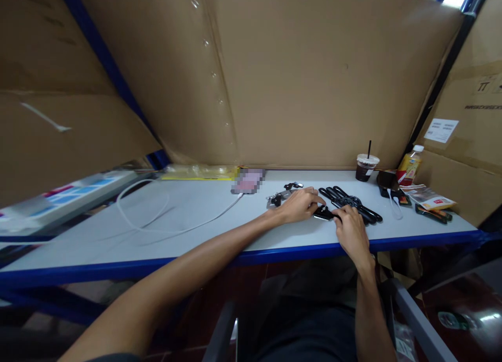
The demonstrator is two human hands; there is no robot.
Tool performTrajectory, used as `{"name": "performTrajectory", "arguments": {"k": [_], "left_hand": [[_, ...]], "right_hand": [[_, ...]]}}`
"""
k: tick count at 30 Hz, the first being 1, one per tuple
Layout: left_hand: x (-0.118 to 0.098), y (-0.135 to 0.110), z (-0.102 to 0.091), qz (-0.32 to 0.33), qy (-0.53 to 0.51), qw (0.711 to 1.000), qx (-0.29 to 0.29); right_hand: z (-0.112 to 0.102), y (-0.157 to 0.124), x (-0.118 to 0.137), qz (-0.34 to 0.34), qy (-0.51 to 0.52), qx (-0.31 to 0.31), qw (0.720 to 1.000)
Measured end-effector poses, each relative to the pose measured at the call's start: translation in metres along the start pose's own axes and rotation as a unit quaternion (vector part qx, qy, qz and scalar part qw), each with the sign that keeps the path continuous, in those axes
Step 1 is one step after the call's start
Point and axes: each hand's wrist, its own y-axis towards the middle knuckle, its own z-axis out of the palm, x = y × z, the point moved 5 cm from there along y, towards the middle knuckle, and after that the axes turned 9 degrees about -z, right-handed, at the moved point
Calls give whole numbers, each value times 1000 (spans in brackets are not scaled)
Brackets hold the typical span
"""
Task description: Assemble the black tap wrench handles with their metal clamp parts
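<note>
Between my two hands lies a dark tool with a black handle and a bright metal edge (323, 214), low over the table; its exact kind cannot be made out. My right hand (352, 232) is closed round its handle end. At the other end, the bent fingers of my left hand (301, 205) pinch it, partly hiding it. Just beyond my right hand several glossy black handles (342, 198) lie side by side in a pile. Small metal and black parts (277, 198) lie loose behind my left hand.
A phone (248, 181) on a white cable (184, 231) lies at the back. To the right are a lidded drink cup (367, 168), a bottle (410, 166), a black open box (387, 181) and packets (429, 197). Cardboard walls (306, 79) surround the blue-edged table (219, 247); a power strip (78, 197) sits left.
</note>
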Motion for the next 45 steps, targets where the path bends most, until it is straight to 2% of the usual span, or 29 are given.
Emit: {"name": "performTrajectory", "arguments": {"k": [8, 19, 24, 35, 41, 45], "left_hand": [[-5, -3, 4, 33, -19, 999, 36], [4, 1, 2, 3, 19, 1000, 9], [0, 0, 1, 8, 8, 1000, 3], [-3, -3, 5, 40, -2, 998, 41], [6, 0, -2, -20, 20, 1000, -3], [12, 0, -2, -42, 64, 997, 6]], "right_hand": [[1, 1, -1, 5, -5, 5, 1000], [-1, 1, 1, 6, 0, 6, 1000], [0, 1, -1, 4, -3, 5, 1000], [1, 1, -1, 3, -2, 4, 1000], [2, 1, -2, 3, 2, 1, 1000], [2, 1, -2, 6, 2, 4, 1000]]}}
